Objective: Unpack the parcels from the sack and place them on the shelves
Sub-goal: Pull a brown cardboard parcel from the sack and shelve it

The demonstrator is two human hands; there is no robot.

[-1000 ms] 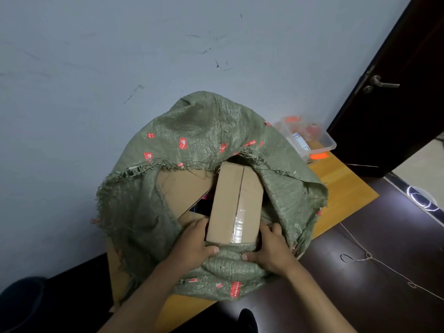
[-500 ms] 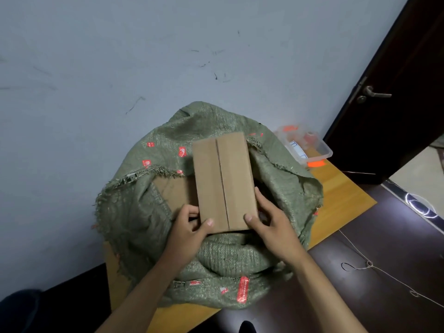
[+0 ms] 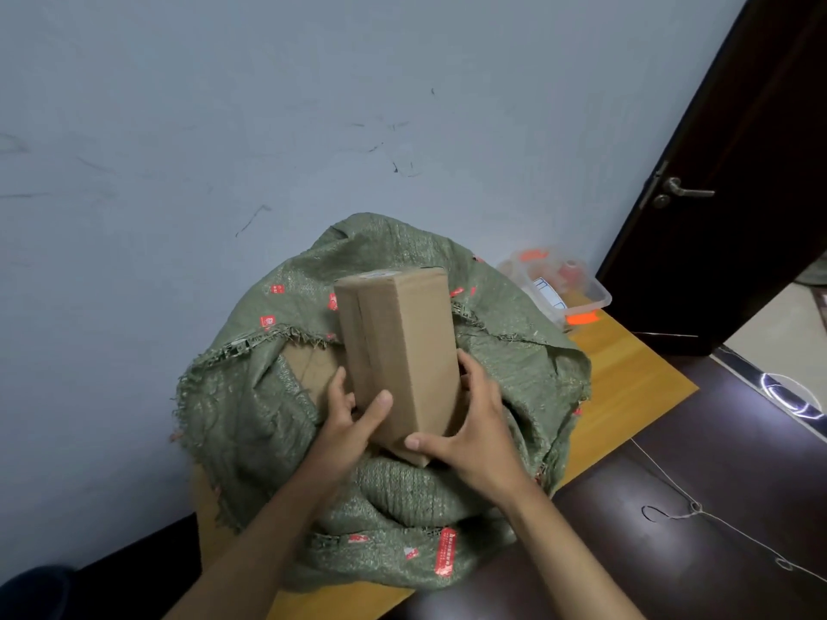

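A green woven sack (image 3: 250,413) with red marks sits open on a wooden table (image 3: 626,378) against the wall. A long brown cardboard parcel (image 3: 402,346) is held upright above the sack's mouth. My left hand (image 3: 351,418) grips its lower left side, thumb across the front. My right hand (image 3: 470,422) grips its lower right side and bottom corner. Another cardboard parcel (image 3: 309,369) shows inside the sack behind my left hand. No shelves are in view.
A clear plastic bin (image 3: 564,288) with orange clips stands at the table's far right corner. A dark door (image 3: 734,181) with a lever handle is on the right. A thin string (image 3: 698,512) trails over the dark floor.
The parcel has come up out of the sack and turned, so a side face and the top end now show. Both hands rose with it and shifted their hold.
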